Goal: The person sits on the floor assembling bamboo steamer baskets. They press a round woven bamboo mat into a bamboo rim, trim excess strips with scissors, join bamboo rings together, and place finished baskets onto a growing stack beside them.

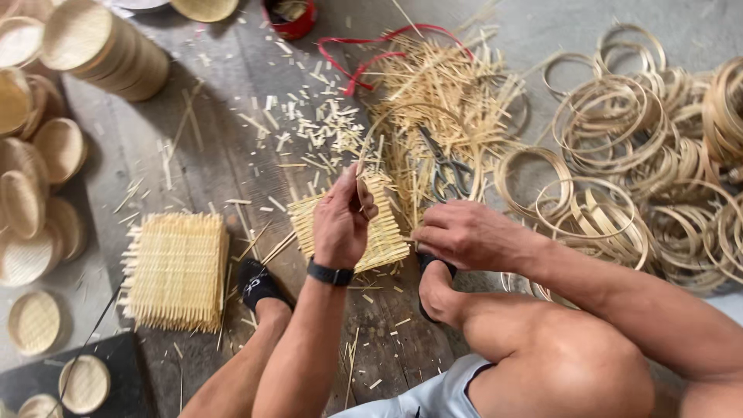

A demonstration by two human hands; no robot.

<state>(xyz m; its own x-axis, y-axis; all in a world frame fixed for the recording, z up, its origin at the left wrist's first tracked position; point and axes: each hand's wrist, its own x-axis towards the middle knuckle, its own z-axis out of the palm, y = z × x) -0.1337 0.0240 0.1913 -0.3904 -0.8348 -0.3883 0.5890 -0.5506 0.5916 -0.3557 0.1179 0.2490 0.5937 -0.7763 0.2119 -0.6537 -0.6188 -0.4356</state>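
A square woven bamboo mat [387, 232] lies on the wooden floor between my feet. My left hand [340, 220] rests on top of it and pinches a thin bent bamboo strip [402, 116] that arcs over the mat. My right hand [464, 234] presses down on the mat's right edge, fingers curled. A black band sits on my left wrist. Metal scissors [446, 166] lie just beyond the mat among loose bamboo slivers.
A stack of woven square mats [176, 269] sits to the left. Many bamboo rings [642, 155] are piled at the right. Finished round baskets [101, 46] are stacked at the far left. A red ribbon [371, 46] and a red container [290, 15] lie at the top.
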